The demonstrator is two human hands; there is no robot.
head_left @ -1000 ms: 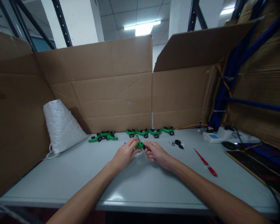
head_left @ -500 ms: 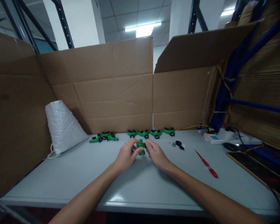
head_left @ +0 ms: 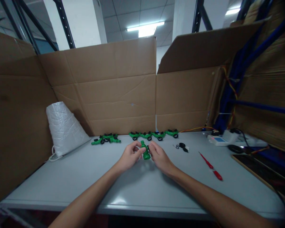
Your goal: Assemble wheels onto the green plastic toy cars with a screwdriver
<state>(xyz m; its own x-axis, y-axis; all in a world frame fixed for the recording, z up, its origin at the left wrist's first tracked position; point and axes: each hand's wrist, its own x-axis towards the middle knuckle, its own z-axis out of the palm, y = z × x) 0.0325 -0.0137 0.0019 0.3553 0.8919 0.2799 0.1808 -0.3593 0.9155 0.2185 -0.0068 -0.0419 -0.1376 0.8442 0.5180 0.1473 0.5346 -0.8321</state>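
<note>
Turned between the fingers since the earlier frames, the green part (head_left: 146,154) has gone from lying roughly sideways to standing tilted, its wide end down and toward the near edge of the desk (head_left: 85,180); the rest of the desk's things lie as they did. Left hand (head_left: 130,155) has its grip closed lightly on the green part, thumb across its left side and fingers curled behind; right hand (head_left: 160,157) has its grip together at the part's right side, where a dark bit (head_left: 148,147) shows against the fingertips, though how much of it they cover I cannot tell. Both hands hold the green part above the desk, about midway between the left and right edges and closer to the far edge than to the near one.

Along the far edge, just beyond the hands, stands a row of four green cars (head_left: 158,136); a cluster of similar pieces (head_left: 113,139) sits left of it, near the same edge; a white bag (head_left: 64,131) leans at the far left corner. Right of the right hand lie some small black pieces (head_left: 182,145); nearer the right edge a red screwdriver (head_left: 209,165) lies slantwise, its handle toward the near edge; a power strip (head_left: 217,141) rests by the far right corner.
</note>
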